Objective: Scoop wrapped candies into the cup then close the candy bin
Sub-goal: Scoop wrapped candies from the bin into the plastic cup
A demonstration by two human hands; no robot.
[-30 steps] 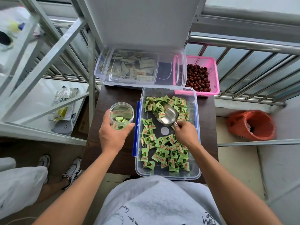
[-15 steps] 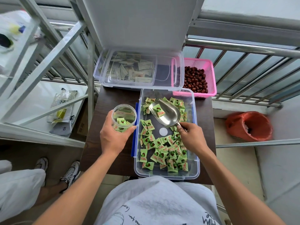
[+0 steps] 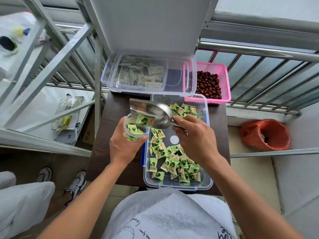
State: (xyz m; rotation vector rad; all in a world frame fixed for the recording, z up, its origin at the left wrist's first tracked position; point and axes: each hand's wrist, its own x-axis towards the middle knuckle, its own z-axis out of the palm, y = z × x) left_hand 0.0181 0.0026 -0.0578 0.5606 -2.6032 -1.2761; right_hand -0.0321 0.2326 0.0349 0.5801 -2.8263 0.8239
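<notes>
My left hand (image 3: 122, 147) grips a clear plastic cup (image 3: 134, 131) with a few green wrapped candies inside, held just left of the candy bin. My right hand (image 3: 195, 138) holds the handle of a metal scoop (image 3: 151, 113), tilted over the cup's mouth. A green candy (image 3: 144, 120) slides off the scoop's lip into the cup. The clear candy bin (image 3: 208, 128) lies open on the dark table (image 3: 103, 135), with several green candies (image 3: 174, 163) in it. Its lid (image 3: 172, 80) stands raised at the back.
A pink basket of red dates (image 3: 222, 83) sits behind the bin on the right. An orange bin (image 3: 265, 135) stands on the floor to the right. Metal railings run behind the table. A person's legs and shoes (image 3: 76, 183) are at the lower left.
My right hand has lifted the scoop out of the bin and swung it left over the cup, tipping it. My left hand has raised the cup toward the scoop.
</notes>
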